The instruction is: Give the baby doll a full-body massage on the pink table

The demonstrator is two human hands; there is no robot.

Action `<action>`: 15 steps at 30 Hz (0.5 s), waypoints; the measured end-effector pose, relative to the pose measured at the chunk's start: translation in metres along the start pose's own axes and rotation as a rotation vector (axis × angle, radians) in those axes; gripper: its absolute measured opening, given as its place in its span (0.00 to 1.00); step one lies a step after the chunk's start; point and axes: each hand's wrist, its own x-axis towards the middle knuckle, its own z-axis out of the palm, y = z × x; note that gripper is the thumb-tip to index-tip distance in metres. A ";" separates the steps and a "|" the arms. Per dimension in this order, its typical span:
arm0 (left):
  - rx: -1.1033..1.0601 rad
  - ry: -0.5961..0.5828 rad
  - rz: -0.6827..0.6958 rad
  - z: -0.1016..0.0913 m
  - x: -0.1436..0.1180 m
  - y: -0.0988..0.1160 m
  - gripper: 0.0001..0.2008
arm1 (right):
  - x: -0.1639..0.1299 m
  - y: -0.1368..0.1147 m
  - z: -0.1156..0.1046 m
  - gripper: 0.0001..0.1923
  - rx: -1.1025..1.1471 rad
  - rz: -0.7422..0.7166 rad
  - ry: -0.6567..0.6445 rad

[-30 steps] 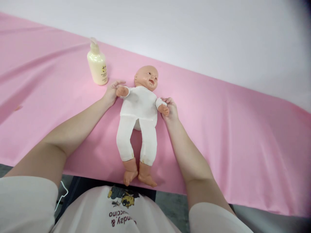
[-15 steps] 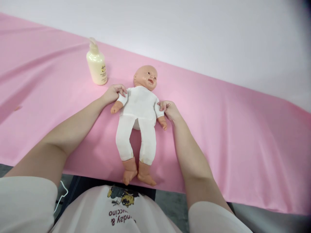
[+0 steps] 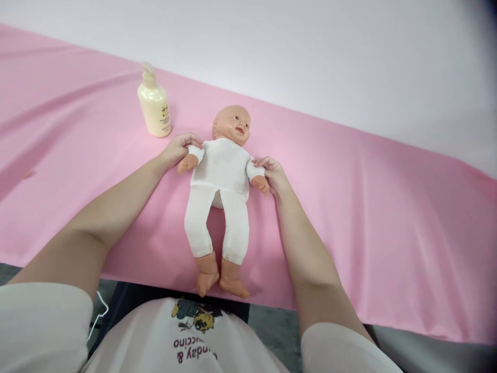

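Note:
A baby doll (image 3: 223, 166) in a white top and white trousers lies on its back on a pink cloth, its feet towards me and its face turned to the right. My left hand (image 3: 181, 147) is closed round the doll's upper arm at the left, fingers on top of the white sleeve and thumb hidden. Round the sleeve of the other arm, my right hand (image 3: 273, 172) is closed too, its fingertips on the upper side. Both doll forearms stick out below my fingers.
An upright cream pump bottle (image 3: 155, 110) stands beyond my left hand. The pink cloth (image 3: 373, 223) has soft folds and covers the table up to a white wall (image 3: 310, 57). A white cord (image 3: 100, 313) hangs below the near edge at the left.
The doll's two forearms have bent upward and come closer to its upper arms. My fingers have shifted slightly on the sleeves. The doll's body and the bottle stay in place.

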 end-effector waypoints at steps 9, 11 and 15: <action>-0.055 0.156 0.029 -0.001 0.005 -0.006 0.35 | 0.003 0.001 0.005 0.35 0.034 -0.178 0.127; 0.011 0.213 0.045 -0.001 0.003 -0.006 0.34 | 0.000 0.002 0.006 0.35 -0.040 -0.222 0.175; 0.190 0.244 0.111 0.002 -0.003 -0.001 0.29 | -0.005 0.004 0.005 0.29 -0.167 -0.251 0.198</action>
